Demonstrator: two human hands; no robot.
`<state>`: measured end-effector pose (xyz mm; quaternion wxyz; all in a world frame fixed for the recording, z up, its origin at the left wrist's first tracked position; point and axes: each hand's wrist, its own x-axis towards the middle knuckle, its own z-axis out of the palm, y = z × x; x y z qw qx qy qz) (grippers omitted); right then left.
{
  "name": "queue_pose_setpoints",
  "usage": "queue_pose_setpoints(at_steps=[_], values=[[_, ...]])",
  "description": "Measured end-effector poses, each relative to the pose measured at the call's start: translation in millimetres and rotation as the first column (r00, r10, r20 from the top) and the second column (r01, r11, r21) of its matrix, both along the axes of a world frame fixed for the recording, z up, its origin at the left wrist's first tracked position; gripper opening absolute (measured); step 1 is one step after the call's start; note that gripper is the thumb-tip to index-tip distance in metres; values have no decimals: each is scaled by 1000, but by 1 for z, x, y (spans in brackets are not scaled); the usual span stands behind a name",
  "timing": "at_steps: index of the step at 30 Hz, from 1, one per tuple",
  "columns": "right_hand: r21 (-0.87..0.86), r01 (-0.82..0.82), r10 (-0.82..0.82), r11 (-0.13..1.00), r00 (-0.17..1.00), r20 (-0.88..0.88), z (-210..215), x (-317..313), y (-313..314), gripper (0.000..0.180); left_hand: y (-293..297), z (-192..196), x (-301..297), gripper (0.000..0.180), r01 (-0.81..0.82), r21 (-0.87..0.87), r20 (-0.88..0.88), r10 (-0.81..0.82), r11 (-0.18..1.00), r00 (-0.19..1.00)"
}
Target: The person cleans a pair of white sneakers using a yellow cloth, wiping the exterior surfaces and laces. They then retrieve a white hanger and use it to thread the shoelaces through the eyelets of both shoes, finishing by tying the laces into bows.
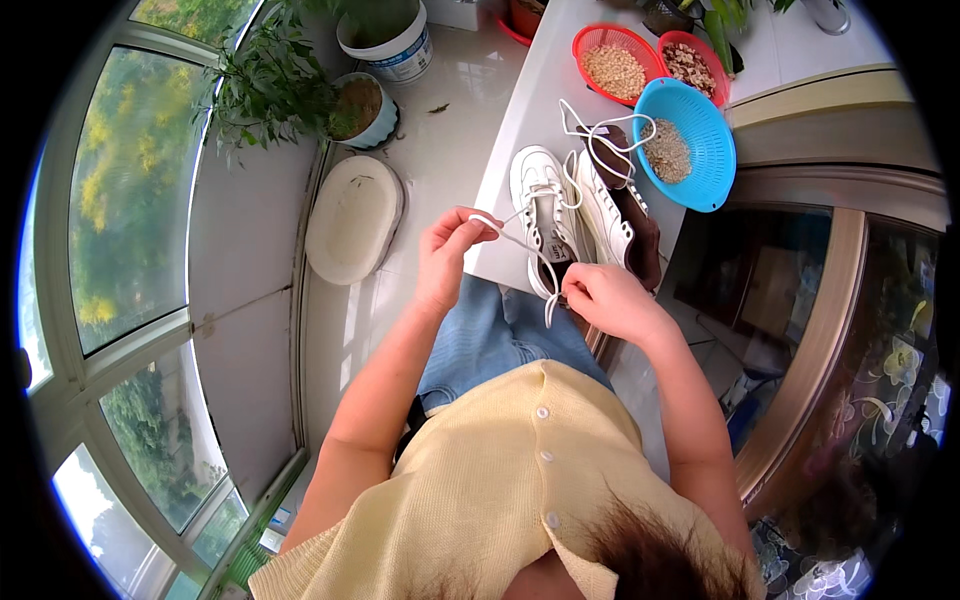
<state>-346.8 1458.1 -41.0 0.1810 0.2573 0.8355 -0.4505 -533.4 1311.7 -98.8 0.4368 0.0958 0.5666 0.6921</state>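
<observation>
A pair of white sneakers stands side by side on a white ledge, toes pointing away from me. The left sneaker [533,166] has a white shoelace [522,243] threaded near its toe. My left hand [452,250], to the left of that shoe, pinches the lace between thumb and fingers. From there the lace runs right across the shoe opening and hangs down by the heel. At the heel, my right hand [618,302] is closed, its fingertips pinching the lace near its dangling end. The right sneaker [597,208] shows a brown lining, with its tongue pulled forward and its lace in loose loops.
Beyond the shoes, a blue colander [712,150] and two red baskets, a left one [652,62] and a right one [716,70], hold dry foods. On the floor at left are an oval white basin [325,225], a potted plant [372,133] and a white bucket [385,45]. A wood-framed glass door [835,300] stands right.
</observation>
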Motion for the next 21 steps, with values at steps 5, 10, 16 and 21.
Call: queue_pose_setpoints(at_steps=[5, 10, 16, 21], values=[[166, 427, -383, 889, 892, -241, -31, -38, 21, 19, -43, -37, -79, 20, -201, -30, 177, 203, 979, 963], [430, 480, -469, 765, 872, -139, -94, -67, 45, 33, -15, -79, -86, 37, -257, -678, -678, -451, 689, 580], [369, 365, -420, 855, 904, 78, -98, -80, 42, 28, 58, -79, -12, 30, 219, -482, -424, -445, 848, 789], [524, 325, -287, 788, 945, -155, -105, -84, 24, 17, 78, -83, 2, 32, 180, -578, -383, -460, 796, 801]])
